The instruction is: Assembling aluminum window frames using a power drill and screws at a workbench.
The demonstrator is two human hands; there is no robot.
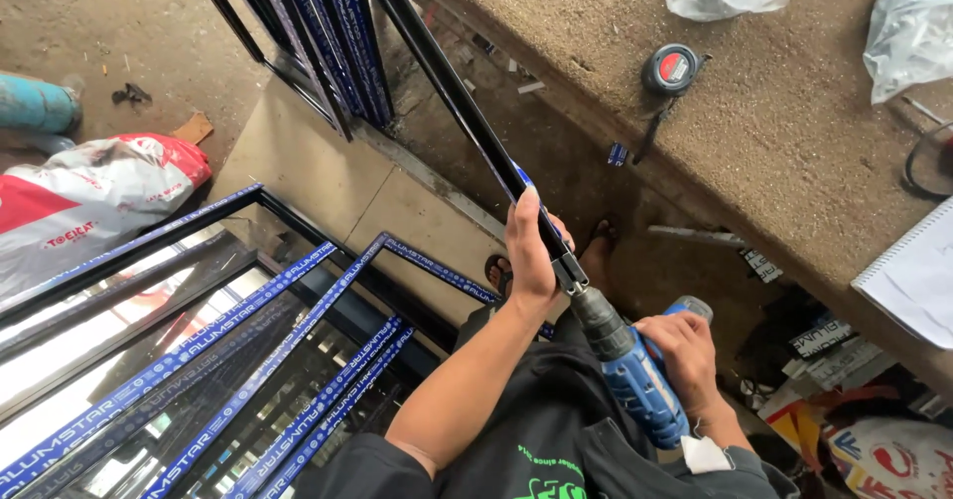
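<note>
Both hands are busy: the right hand [685, 355] wraps a blue drill [635, 380], the left hand [531, 251] clasps a black aluminium bar [447, 87] at the drill's tip. Framed glass panels [199, 360] lie on the concrete floor [328, 176]; beyond, a tape measure [672, 69] rests on the dusty workbench [794, 132].

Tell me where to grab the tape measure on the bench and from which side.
Take the tape measure by its round black case, coming straight down from above with fingers on opposite edges. It lies flat on the gritty bench, red face up, so the rim is free all round. Avoid the strap trailing off its lower left side.
</note>
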